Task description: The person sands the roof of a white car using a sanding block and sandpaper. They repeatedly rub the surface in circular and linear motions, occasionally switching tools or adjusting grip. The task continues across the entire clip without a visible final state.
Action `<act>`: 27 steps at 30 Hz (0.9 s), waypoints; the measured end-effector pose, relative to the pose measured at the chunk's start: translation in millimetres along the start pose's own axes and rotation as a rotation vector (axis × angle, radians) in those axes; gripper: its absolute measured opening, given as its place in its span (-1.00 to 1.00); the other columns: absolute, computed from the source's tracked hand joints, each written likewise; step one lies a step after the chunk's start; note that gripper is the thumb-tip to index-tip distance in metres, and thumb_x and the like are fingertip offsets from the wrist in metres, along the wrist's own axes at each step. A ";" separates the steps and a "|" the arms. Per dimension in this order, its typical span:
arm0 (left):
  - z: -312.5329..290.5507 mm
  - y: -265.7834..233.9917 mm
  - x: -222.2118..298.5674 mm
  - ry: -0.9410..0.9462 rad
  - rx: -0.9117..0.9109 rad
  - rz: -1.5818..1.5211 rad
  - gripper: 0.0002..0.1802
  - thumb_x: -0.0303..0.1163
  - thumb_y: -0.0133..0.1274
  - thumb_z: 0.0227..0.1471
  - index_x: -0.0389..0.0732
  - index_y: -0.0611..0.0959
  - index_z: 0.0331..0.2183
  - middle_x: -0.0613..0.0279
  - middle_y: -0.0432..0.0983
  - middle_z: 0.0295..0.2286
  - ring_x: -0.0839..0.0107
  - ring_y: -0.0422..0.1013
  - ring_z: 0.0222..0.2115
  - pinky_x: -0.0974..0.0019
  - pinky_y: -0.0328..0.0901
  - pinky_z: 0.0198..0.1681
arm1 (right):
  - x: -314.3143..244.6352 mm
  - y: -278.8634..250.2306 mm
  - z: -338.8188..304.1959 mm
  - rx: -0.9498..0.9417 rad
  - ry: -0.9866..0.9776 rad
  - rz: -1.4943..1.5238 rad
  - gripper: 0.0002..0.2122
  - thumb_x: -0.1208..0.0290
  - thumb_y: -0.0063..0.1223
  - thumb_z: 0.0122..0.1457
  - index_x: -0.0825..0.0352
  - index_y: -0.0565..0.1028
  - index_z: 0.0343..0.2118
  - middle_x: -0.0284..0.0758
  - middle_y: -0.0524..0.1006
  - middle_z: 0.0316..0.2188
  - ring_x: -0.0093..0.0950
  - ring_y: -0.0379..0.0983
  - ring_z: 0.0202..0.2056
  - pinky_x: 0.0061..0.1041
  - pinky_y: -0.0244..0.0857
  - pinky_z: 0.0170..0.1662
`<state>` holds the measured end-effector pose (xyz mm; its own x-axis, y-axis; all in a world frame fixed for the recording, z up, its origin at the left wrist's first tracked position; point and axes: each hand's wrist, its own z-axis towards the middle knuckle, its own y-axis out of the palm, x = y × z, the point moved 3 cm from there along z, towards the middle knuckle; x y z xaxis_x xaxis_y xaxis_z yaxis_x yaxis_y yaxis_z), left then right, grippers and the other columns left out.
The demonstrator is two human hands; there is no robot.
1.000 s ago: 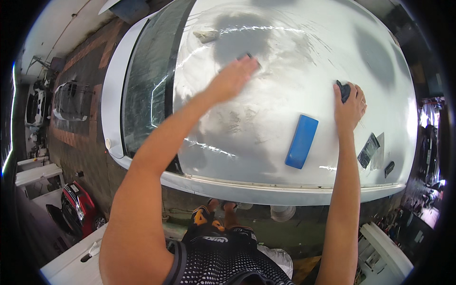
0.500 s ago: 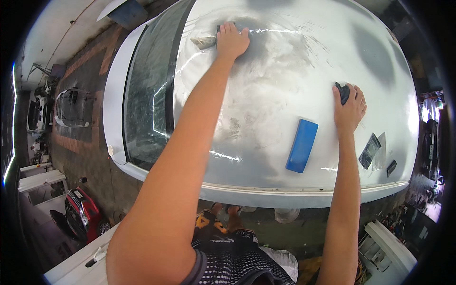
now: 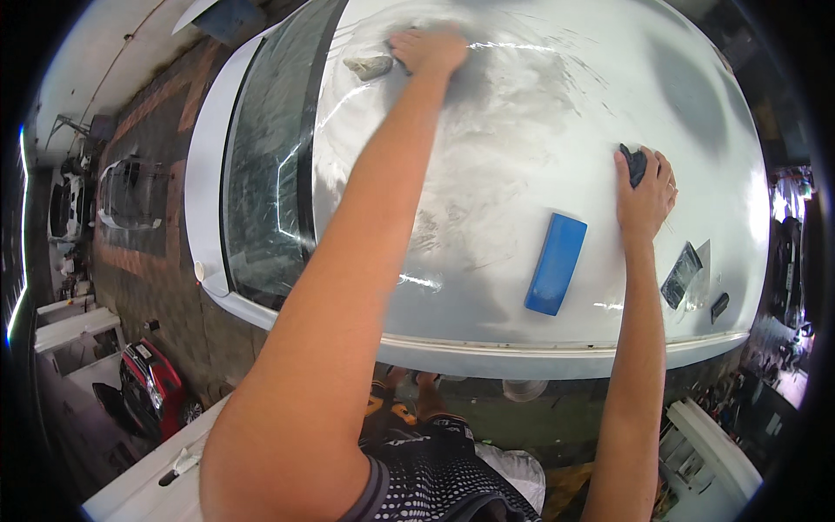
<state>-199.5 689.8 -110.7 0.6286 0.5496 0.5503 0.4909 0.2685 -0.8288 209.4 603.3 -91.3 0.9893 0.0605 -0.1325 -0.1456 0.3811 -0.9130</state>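
Far forward, left hand [image 3: 430, 50] palm-down over white panel [image 3: 600, 87].

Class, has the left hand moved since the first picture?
Yes: the left hand moved toward the picture's top, from below and right of the beige lump to close on its right.

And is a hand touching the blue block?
No, the blue block lies on the white car, apart from the left hand and the right hand.
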 end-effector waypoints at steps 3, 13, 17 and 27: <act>-47.4 27.5 20.1 0.134 -0.016 0.110 0.08 0.24 -0.33 0.32 -0.64 -0.04 0.35 -0.46 -0.27 0.40 -0.22 -0.35 0.45 -0.09 -0.39 0.47 | 16.7 -6.9 -2.0 0.009 0.006 -0.010 -0.41 -0.27 0.05 0.25 0.05 0.47 0.18 -0.28 0.35 0.26 -0.19 0.17 0.35 0.15 -0.06 0.39; -55.1 21.0 -24.7 0.392 0.064 0.096 0.13 0.31 -0.30 0.30 -0.64 0.00 0.34 -0.47 -0.20 0.38 -0.23 -0.29 0.44 -0.09 -0.33 0.48 | 15.1 -6.3 -4.4 0.005 0.000 -0.012 -0.42 -0.25 0.05 0.26 0.06 0.48 0.17 -0.28 0.35 0.26 -0.19 0.15 0.37 0.15 -0.10 0.41; -28.6 1.3 -18.8 0.256 0.108 0.093 0.09 0.27 -0.28 0.31 -0.67 0.07 0.32 -0.50 -0.15 0.37 -0.26 -0.27 0.44 -0.13 -0.31 0.47 | 0.4 -4.9 -0.6 0.014 -0.009 0.015 -0.41 -0.27 0.04 0.26 0.06 0.48 0.17 -0.28 0.35 0.26 -0.19 0.16 0.36 0.15 -0.09 0.40; -1.8 15.0 15.2 -0.038 0.094 0.055 0.10 0.28 -0.38 0.33 -0.68 0.00 0.33 -0.46 -0.23 0.39 -0.26 -0.33 0.44 -0.11 -0.39 0.47 | 6.2 -2.0 -0.1 0.016 -0.022 0.012 -0.42 -0.27 0.05 0.25 0.05 0.49 0.17 -0.29 0.36 0.25 -0.19 0.20 0.34 0.14 -0.06 0.39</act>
<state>-181.5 700.8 -114.6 0.6287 0.5950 0.5007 0.3961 0.3090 -0.8646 215.8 602.8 -90.3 0.9873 0.0854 -0.1342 -0.1572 0.3952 -0.9050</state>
